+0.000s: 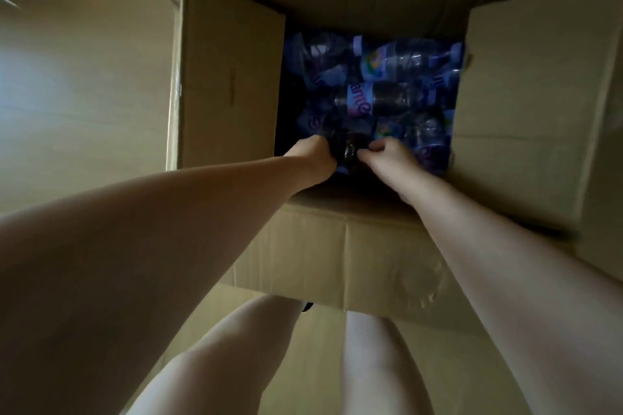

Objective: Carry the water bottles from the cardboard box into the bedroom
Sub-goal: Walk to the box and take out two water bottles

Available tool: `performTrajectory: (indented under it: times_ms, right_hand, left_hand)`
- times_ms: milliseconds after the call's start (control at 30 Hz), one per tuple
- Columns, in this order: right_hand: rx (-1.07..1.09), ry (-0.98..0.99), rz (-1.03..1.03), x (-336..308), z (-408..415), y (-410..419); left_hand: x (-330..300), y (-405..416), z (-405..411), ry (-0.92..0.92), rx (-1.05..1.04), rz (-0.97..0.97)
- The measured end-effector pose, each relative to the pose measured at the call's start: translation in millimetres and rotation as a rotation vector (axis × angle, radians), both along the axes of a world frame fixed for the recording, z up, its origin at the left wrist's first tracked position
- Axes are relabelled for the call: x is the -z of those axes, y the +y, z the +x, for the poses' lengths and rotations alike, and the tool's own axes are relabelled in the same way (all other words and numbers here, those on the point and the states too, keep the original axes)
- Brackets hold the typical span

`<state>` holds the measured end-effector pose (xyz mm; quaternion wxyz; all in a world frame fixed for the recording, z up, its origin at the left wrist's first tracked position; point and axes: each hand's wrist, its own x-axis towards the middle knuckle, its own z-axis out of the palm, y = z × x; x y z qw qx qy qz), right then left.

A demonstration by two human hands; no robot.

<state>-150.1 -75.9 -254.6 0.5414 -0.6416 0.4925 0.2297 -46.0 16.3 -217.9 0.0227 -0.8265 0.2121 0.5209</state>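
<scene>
A large open cardboard box (pixel 337 246) stands on the floor in front of me, flaps spread outward. Its bottom is covered with several clear water bottles (pixel 387 94) lying on their sides, with blue and purple labels. Both my arms reach down into the near side of the box. My left hand (pixel 312 157) and my right hand (pixel 392 157) close from either side on one dark bottle (pixel 350 152) that points its end toward me. My fingertips are hidden in shadow.
Light wooden floor (pixel 84 84) surrounds the box. Box flaps stick out at the right (pixel 539 111), left (pixel 229 77) and far side. My bare legs (pixel 236 364) stand just before the near wall of the box.
</scene>
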Motion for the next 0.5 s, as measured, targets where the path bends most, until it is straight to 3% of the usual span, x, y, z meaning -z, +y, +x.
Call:
performTrajectory:
  times_ms: [167, 367, 500]
  right_hand:
    - [-0.05, -0.061, 0.141, 55.3, 28.1, 8.5]
    - [-0.049, -0.115, 0.227, 91.3, 54.0, 12.1]
    - [-0.109, 0.007, 0.046, 104.0, 78.1, 33.0]
  left_hand:
    - [52.4, 4.5, 19.0, -0.008, -0.048, 0.044]
    - [89.4, -5.4, 36.0, -0.07, -0.255, -0.017]
    - [106.0, -3.3, 34.8, -0.059, -0.34, 0.013]
